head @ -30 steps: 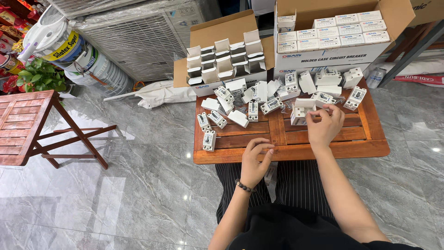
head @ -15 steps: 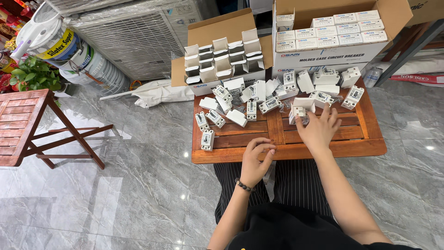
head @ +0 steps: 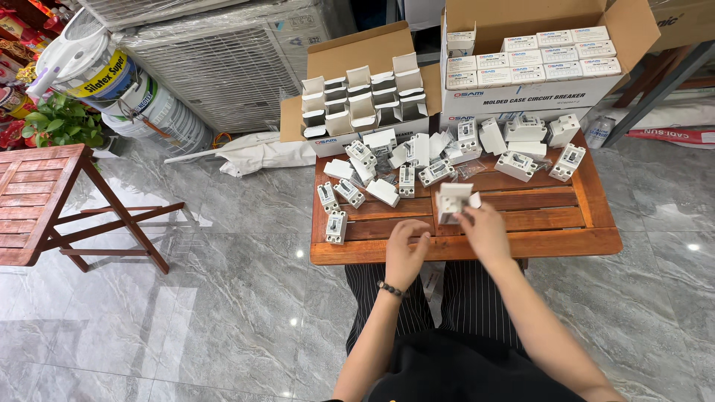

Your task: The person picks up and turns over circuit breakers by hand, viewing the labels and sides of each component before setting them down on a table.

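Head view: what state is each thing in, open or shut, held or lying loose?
Small white cardboard box: held in the right hand, flap open.
Left hand: empty, fingers curled at the wooden table edge.
White plastic circuit breakers: lying loose on the table.
Brown carton of small boxes: open, inner flaps up.
Large white carton: open, packed with closed boxes.

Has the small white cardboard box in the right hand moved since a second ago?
Yes. The small white cardboard box in the right hand has come toward the person, away from the pile of white breakers, and now sits over the wooden table's middle slats.
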